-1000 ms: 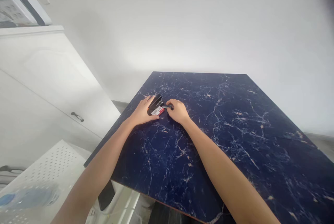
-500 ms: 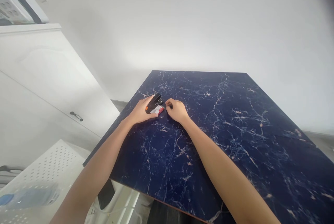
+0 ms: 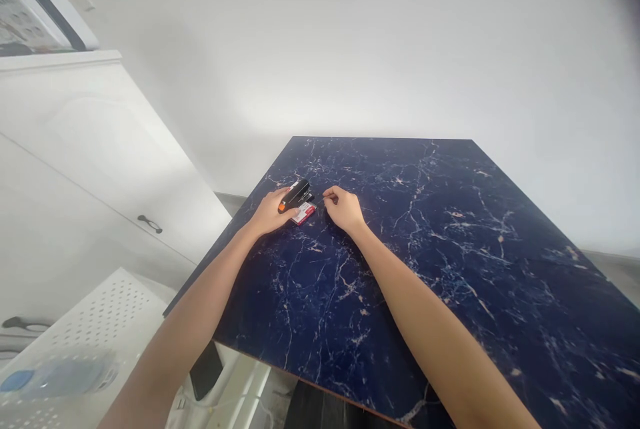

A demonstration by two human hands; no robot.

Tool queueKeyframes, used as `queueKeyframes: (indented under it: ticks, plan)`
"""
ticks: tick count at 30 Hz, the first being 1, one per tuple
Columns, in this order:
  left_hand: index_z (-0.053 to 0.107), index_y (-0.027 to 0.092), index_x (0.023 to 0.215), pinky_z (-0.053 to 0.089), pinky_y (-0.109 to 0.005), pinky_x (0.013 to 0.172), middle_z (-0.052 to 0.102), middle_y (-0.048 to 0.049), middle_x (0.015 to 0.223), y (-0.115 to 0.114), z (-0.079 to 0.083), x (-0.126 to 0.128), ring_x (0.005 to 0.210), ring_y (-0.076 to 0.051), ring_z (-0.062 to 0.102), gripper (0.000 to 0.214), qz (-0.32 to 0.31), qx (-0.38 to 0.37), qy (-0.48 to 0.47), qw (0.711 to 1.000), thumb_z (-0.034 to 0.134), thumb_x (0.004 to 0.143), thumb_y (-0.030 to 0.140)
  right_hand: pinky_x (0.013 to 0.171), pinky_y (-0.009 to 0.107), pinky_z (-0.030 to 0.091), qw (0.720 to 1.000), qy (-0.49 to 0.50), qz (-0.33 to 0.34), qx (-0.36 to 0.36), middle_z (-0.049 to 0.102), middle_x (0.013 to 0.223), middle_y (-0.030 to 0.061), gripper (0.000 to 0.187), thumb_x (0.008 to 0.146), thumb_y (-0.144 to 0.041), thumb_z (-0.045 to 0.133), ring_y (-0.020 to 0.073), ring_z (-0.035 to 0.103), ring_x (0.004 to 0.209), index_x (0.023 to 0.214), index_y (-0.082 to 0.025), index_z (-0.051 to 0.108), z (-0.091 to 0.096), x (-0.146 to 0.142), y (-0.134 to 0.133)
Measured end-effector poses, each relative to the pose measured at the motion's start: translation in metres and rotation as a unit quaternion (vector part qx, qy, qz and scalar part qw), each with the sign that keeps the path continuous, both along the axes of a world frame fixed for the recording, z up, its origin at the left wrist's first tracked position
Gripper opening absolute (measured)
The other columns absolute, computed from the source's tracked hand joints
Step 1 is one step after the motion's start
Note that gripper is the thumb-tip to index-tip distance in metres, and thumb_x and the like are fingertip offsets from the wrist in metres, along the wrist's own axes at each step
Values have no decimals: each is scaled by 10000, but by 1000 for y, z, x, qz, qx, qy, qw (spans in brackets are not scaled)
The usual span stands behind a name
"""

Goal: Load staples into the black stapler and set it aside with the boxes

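Observation:
My left hand [image 3: 271, 212] is closed around the rear of a black stapler [image 3: 297, 194] with an orange end, at the left of the dark blue marbled table [image 3: 400, 229]. Its thumb touches a small red and white box [image 3: 305, 213], probably of staples, which lies against the stapler's near side. Just right of the stapler's front, my right hand [image 3: 344, 207] is closed in a pinch of thumb and forefinger. A thin dark bit shows by those fingertips, too small to name.
A white cabinet [image 3: 100, 149] with a dark handle stands to the left. Below it, a clear plastic bottle [image 3: 65, 375] with a blue cap lies on a white perforated surface [image 3: 100, 309]. Behind the table rises a pale wall [image 3: 350, 42].
My right hand has drawn slightly right, away from the stapler and the box. The left thumb has shifted back, baring more of the box.

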State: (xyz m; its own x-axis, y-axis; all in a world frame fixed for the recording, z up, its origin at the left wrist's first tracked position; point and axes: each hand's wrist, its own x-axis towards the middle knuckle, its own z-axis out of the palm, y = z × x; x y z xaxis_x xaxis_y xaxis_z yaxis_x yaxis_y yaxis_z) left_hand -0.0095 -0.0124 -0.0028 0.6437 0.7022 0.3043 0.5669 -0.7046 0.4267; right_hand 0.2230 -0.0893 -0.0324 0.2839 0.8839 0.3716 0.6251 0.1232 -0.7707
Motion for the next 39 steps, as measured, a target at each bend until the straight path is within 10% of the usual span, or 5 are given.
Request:
queueKeyframes:
  ticks: [13,23,30,39]
  plan:
    - [553,217,1408,352,-542,1148,538,-118,1487,-12,-1,16,1351,-361,503,584,-53,-5,4,999,668,859,383,932,347,507,995,63,-70,25,749,1024,66,291,832,-134,465,197,696,944,1047,-194,651,4,10,-11]
    - [630,288,1343,425,-492,1078,530,-86,1501,-76,9,97,1286,-350,555,504,-302,-42,45,951,700,860,415,770,301,540,994,17,107,-30,687,936,20,288,731,-137,572,175,665,824,1003,-206,640,9,92,-138]
    - [491,324,1491,396,-562,1116,451,-89,1561,-87,7,94,1430,-373,375,631,-270,-106,37,956,619,922,567,709,309,475,989,-91,81,-84,639,862,9,84,847,-262,648,163,599,747,865,-211,584,24,100,-170]
    - [685,318,1293,328,-558,1170,529,-39,1499,-64,6,74,1415,-313,386,383,-255,-135,55,956,481,1023,497,724,313,497,982,-80,95,-142,705,936,26,107,891,-327,653,190,655,827,917,-228,621,33,104,-171]
